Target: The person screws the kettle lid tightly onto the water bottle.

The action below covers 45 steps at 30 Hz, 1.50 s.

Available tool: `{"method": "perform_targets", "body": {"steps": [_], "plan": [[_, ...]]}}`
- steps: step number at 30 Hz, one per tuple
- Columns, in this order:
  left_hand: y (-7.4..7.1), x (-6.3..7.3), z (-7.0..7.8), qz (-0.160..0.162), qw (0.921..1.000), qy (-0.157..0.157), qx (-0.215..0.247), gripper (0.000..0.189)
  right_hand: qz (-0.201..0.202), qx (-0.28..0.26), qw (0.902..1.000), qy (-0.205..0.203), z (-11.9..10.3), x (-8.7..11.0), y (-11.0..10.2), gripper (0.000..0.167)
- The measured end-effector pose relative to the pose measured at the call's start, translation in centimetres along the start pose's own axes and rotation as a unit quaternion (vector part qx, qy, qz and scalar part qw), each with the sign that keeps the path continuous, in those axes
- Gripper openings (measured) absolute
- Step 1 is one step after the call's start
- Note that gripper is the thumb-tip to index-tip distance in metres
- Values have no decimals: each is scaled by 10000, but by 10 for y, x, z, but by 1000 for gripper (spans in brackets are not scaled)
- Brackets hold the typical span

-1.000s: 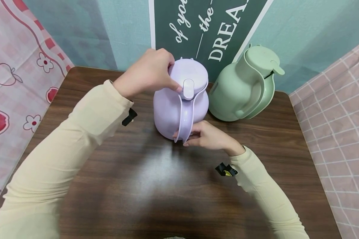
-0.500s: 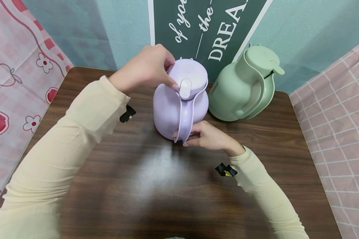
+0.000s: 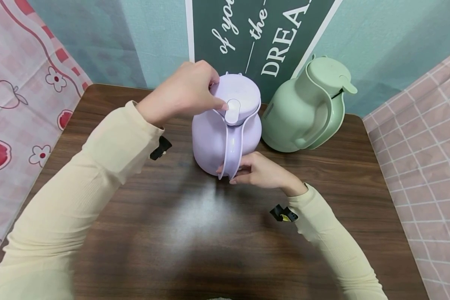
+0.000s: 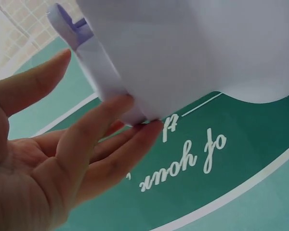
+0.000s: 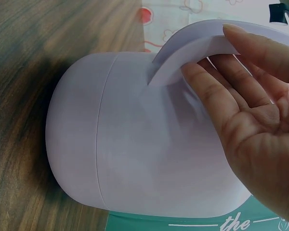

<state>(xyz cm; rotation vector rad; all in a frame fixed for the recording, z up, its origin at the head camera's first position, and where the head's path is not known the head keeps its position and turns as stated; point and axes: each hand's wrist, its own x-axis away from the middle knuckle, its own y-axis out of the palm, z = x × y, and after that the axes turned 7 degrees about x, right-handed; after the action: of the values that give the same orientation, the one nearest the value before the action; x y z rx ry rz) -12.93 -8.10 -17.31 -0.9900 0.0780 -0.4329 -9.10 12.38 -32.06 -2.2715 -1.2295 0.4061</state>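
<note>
A lilac vacuum jug (image 3: 210, 141) stands upright on the table, its handle facing me. My left hand (image 3: 187, 91) is at the left side of its round lid (image 3: 240, 89), thumb beside the oval lever (image 3: 232, 111) and fingers at the rim. In the left wrist view, fingertips (image 4: 151, 126) touch the lid's edge while the thumb is spread from them. Low on the jug, my right hand (image 3: 260, 171) holds the bottom end of the curved handle (image 3: 232, 152). The right wrist view shows thumb and fingers on either side of that handle (image 5: 197, 50).
A pale green vacuum jug (image 3: 292, 112) stands just right of the lilac one. Behind them is a dark green lettered panel (image 3: 217, 37) against a blue cloth wall. Patterned cloth (image 3: 18, 108) borders the brown table (image 3: 153, 233) at left, pink tiles (image 3: 427, 166) at right.
The lid has turned a little, its lever shifting left in the first half second. Since then my left hand has slid back so the thumb meets the lever. My right hand has stayed still.
</note>
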Motion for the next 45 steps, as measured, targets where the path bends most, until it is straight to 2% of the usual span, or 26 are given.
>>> {"method": "perform_targets", "body": {"steps": [5,10,17,23,30,39,45], "plan": [[0,5,7,-162,9996,-185,-114,36,30,69,10000,-45,0,0,0,28],[3,8,13,-246,9990,-121,-346,42,64,167,9998,-54,-1,0,0,28],[10,5,18,-305,9956,17,-887,46,55,36,10000,15,-3,0,-1,27],[10,10,22,-176,9963,62,-844,38,56,-140,9999,74,-2,-1,0,28],[9,13,24,-211,9964,-2,-827,34,30,-200,9996,210,-2,0,-1,27],[10,14,18,-23,9981,161,-597,32,61,-147,9998,86,-1,-1,0,28],[8,12,12,-130,9981,240,-553,27,44,-205,9997,91,0,-1,0,28]]}}
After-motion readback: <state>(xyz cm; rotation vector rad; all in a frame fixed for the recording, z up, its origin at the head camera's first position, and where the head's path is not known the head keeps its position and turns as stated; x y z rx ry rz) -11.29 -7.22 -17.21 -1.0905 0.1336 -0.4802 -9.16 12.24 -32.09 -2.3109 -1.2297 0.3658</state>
